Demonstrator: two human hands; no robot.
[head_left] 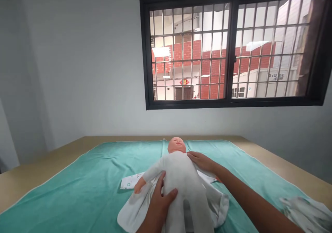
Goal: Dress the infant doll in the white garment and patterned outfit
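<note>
A baby doll (178, 172) in a white one-piece suit lies on its back on a teal blanket (90, 184), its head towards the wall. My left hand (159, 200) rests flat on the doll's left side near the waist, fingers spread, thumb across the belly. My right hand (201, 162) lies on the doll's shoulder just below the neck, fingers stretched out. Under the doll a white cloth (132, 210) spreads out to both sides. A flat white patterned pad (129, 182) shows beneath the doll's arm.
The blanket covers a wide tan wooden platform (285, 165) set against a pale wall. Crumpled white fabric (303, 208) lies at the blanket's right edge. A barred window (230, 49) fills the upper wall, with a red brick building outside.
</note>
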